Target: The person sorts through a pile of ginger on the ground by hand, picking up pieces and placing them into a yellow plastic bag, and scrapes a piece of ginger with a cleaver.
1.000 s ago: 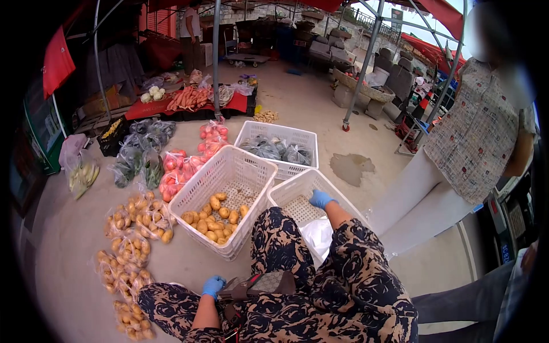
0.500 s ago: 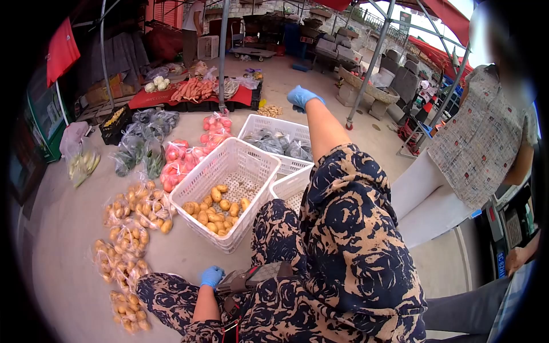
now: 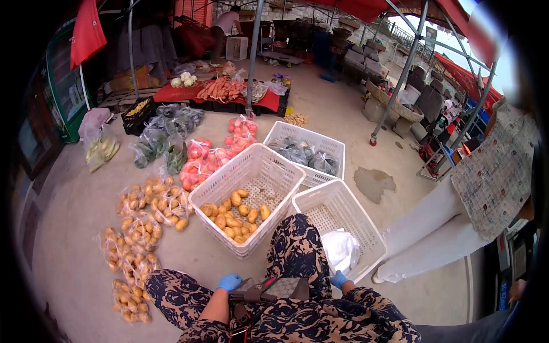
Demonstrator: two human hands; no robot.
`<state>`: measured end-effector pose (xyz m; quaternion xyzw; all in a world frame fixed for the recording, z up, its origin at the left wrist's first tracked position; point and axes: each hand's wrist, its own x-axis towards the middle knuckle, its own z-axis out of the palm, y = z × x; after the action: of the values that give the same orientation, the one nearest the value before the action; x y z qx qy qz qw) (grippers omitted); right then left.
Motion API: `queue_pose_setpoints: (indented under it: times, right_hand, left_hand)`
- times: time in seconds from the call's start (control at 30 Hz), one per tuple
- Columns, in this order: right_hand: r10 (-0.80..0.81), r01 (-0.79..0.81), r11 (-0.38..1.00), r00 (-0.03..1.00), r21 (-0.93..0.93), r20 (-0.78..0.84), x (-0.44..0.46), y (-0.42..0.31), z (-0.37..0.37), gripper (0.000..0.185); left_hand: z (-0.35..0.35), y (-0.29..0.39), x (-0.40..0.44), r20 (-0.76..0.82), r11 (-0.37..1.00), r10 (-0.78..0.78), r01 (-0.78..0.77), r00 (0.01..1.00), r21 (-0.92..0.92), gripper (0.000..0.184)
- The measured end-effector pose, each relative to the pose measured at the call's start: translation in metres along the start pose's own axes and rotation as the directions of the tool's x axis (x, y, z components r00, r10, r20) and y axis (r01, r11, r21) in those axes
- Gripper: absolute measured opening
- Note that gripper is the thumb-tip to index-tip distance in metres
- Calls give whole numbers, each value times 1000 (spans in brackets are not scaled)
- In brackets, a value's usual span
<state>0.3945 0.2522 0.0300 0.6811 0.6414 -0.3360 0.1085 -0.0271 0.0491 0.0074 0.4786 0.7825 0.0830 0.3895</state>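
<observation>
White bag (image 3: 341, 250) in near-right crate (image 3: 360, 220), right hand (image 3: 339, 279) at near end — fingers half hidden, can't tell grip. Left hand (image 3: 230, 282) by brown handbag (image 3: 286, 288), grip unclear too. Middle crate (image 3: 279, 172): loose potatoes (image 3: 235, 222). Back crate (image 3: 321, 147): bagged stuff (image 3: 294, 151) — hard to make out.

Site can be read as an open-air produce market: red canopies (image 3: 360, 8) are carried on metal poles (image 3: 254, 57) above paved ground (image 3: 74, 211), with daylight beyond. Carrots (image 3: 219, 90) are laid out on a red cloth (image 3: 166, 93), bagged potatoes (image 3: 143, 231) and bagged pink-red produce (image 3: 197, 171) are lined up on the floor, and white plastic crates (image 3: 274, 163) are set beside them. A glass-fronted green cabinet (image 3: 66, 91) is stood at the left edge.
</observation>
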Motion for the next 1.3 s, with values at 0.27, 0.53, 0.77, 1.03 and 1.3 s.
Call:
queue_pose_setpoints:
  times: [0.27, 0.53, 0.77, 1.03, 1.3]
  right_hand:
    - [170, -169, 985, 984, 37, -46, 20, -34, -1, 42]
    - [176, -168, 984, 972, 65, -154, 26, -24, 6, 32]
    - [177, -165, 983, 968, 76, -180, 22, -27, 6, 33]
    - [189, -178, 981, 966, 75, -176, 28, -25, 9, 32]
    - [207, -195, 978, 958, 80, -198, 21, -31, 6, 30]
  left_hand:
    - [3, -6, 1, -36, 1000, -24, 25, 999, 7, 29]
    - [15, -25, 3, 30, 996, -88, 88, 996, 29, 33]
    - [7, -15, -5, 58, 990, -144, 144, 988, 11, 35]
    - [9, -17, -6, 13, 990, -142, 142, 990, 3, 33]
    - [8, -18, -11, 2, 990, -137, 137, 991, -34, 32]
